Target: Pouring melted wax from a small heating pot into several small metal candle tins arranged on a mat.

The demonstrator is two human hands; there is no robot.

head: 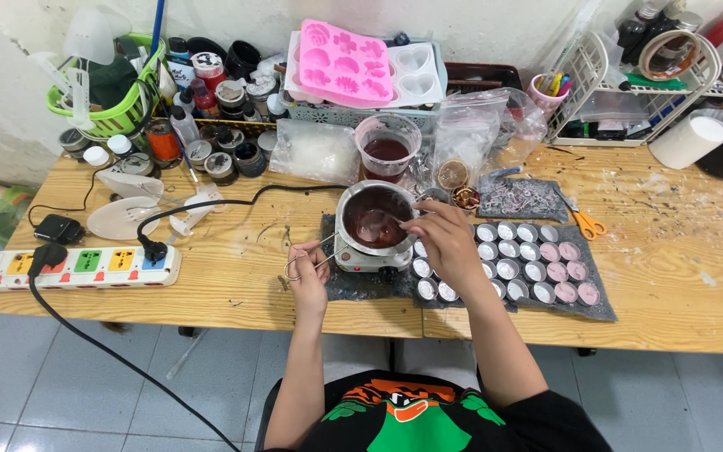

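- The left grip (309,269) was clenched on the wire handle (311,261) of a small metal pot (376,219), low at the pot's left side.
- The pot sat on a little white hotplate (365,259), just right of the left grip, and held dark red-brown liquid with a paler patch in the middle.
- The right grip (445,238) was closed with pinched fingers on a thin stirring stick (391,221) that reached left into the pot; the stick was too slim to make out further.
- Under and right of the right grip lay rows of small round metal cups (508,251) on a grey mat (600,310); those farthest right held pink filling (566,272), the nearer ones looked empty.
- Beyond the pot, away from both grips, stood a clear plastic cup (387,144) with dark red liquid in it.
- Farther back a pink mould (343,63) with flower shapes lay on a white tray.
- Orange-handled scissors (586,223) lay well right of the right grip, past the cups.
- Left of the left grip a black cable ran over the desk (236,276) to a white power strip (81,268) with coloured sockets.
- A green basket (115,117) and a crowd of small jars (219,142) stood at the far left back of the desk.
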